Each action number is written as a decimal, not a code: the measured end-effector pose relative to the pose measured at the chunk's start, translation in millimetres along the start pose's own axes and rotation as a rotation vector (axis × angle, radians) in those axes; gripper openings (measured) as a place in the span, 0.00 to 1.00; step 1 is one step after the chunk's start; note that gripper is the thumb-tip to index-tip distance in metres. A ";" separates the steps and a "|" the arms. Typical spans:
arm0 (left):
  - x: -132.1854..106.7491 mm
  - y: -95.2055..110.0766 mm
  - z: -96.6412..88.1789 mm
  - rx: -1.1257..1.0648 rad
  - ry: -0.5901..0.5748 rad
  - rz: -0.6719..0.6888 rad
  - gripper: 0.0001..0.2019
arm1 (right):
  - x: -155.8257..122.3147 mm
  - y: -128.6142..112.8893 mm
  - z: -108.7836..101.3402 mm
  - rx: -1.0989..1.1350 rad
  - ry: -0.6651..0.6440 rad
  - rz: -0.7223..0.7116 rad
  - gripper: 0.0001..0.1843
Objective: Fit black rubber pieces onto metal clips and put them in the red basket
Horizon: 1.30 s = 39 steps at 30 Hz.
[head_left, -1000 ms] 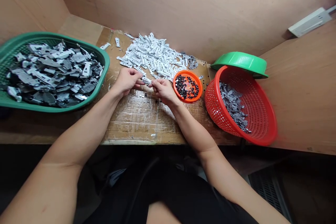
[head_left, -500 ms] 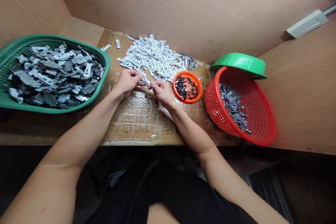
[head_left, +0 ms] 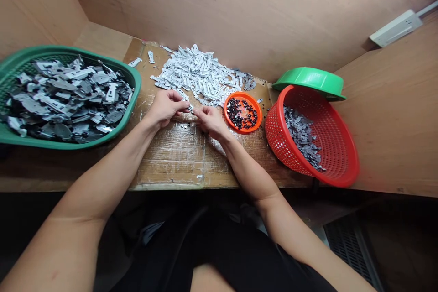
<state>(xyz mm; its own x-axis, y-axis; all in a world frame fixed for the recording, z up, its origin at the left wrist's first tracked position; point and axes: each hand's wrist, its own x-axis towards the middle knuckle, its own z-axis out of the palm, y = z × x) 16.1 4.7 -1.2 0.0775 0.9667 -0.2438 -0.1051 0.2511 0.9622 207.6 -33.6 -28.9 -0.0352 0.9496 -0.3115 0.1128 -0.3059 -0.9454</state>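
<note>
My left hand (head_left: 165,107) and my right hand (head_left: 211,121) meet at the middle of the wooden table (head_left: 171,164), fingers pinched together on one small white metal piece (head_left: 190,108) held between them. Just behind them lies a heap of white metal pieces (head_left: 198,74). A small orange bowl of tiny black parts (head_left: 242,113) sits right of my right hand. A few tiny black parts (head_left: 185,125) lie on the table under my hands.
A green basket (head_left: 132,93) full of grey metal plates stands at the left. A red basket (head_left: 337,146) with grey parts tilts at the right, an upturned green bowl (head_left: 311,80) behind it. A white power strip (head_left: 393,29) lies on the right ledge. Plywood walls enclose the back.
Both hands have stayed together on the small white piece, with only slight finger movement. The camera has shifted a little.
</note>
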 end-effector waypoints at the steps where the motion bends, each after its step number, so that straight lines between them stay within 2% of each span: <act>1: 0.2 -1.0 -0.6 0.005 -0.010 0.006 0.23 | 1.6 2.3 -1.7 0.040 -0.041 -0.007 0.35; 5: 1.2 -5.9 -3.2 0.007 -0.080 0.004 0.20 | 5.2 11.9 -6.6 0.121 -0.173 -0.094 0.43; 9: 2.1 -11.4 -3.2 0.026 -0.174 0.026 0.19 | 4.2 18.9 -7.2 0.001 -0.170 -0.209 0.46; 11: 1.8 -11.1 -4.5 0.032 -0.181 0.062 0.21 | 4.6 21.6 -8.4 -0.136 -0.104 -0.345 0.41; 13: 1.1 -7.4 -8.3 0.024 -0.212 0.046 0.24 | 6.7 24.6 -12.5 -0.310 -0.027 -0.538 0.31; 15: 0.2 -2.0 -14.0 0.040 -0.273 -0.030 0.26 | 10.2 28.1 -19.4 -0.478 -0.008 -0.710 0.21; 17: -0.4 2.4 -19.2 0.096 -0.358 -0.113 0.25 | 14.6 32.0 -27.4 -0.578 -0.042 -0.793 0.15; 20: -0.8 2.6 -21.3 0.134 -0.437 -0.105 0.17 | 20.8 37.8 -36.4 -0.529 -0.068 -0.757 0.06; 21: -0.9 1.0 -20.3 0.115 -0.437 -0.077 0.15 | 22.6 39.3 -37.7 -0.456 -0.077 -0.714 0.10; 25: -1.1 -8.8 -12.4 0.033 -0.377 0.018 0.12 | 26.3 39.6 -33.6 -0.114 -0.137 -0.541 0.38; 27: -1.3 -13.3 -8.7 0.040 -0.374 0.054 0.12 | 25.7 36.3 -28.6 0.003 -0.128 -0.504 0.44; 30: -1.0 -18.8 -5.5 0.107 -0.369 0.094 0.13 | 21.9 29.7 -22.2 0.103 -0.111 -0.440 0.46; 35: 2.0 -25.7 -6.2 0.366 -0.358 0.252 0.07 | 15.8 22.2 -21.0 0.115 -0.127 -0.303 0.47; 39: 1.7 -30.7 -4.2 0.555 -0.283 0.391 0.07 | 11.1 17.8 -26.4 -0.069 -0.078 -0.306 0.43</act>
<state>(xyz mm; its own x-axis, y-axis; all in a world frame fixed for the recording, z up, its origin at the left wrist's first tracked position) 15.2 -1.1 -31.6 0.3978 0.9122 0.0981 0.3342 -0.2436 0.9105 235.5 -26.7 -46.6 -0.1537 0.9879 -0.0225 0.1517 0.0011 -0.9884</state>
